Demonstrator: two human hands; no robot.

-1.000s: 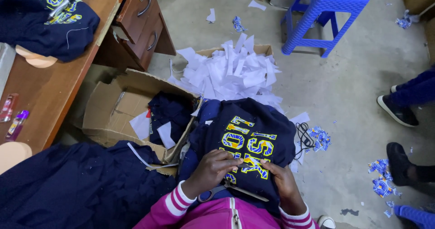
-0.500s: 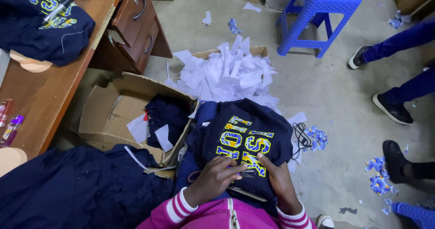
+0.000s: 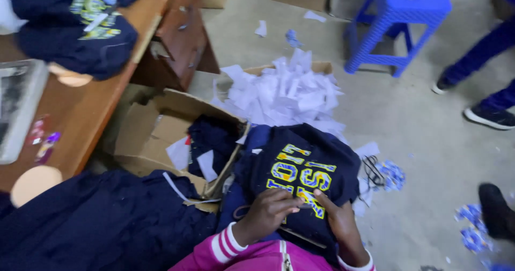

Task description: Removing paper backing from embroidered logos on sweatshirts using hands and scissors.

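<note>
We are pinching at the yellow-and-blue lettering (image 3: 300, 177) on the navy garment (image 3: 300, 169) lying across our lap; left hand (image 3: 268, 212) and right hand (image 3: 335, 214), fingers curled, are pressing it flat, best kept taut.

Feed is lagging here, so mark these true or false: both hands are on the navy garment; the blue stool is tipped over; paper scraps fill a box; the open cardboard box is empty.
1. Both the left hand and right hand rest on the navy garment: true.
2. The blue stool is tipped over: false, it stands upright.
3. White paper scraps heap in a box: true.
4. The open cardboard box is empty: false, dark cloth and paper pieces lie inside.
</note>
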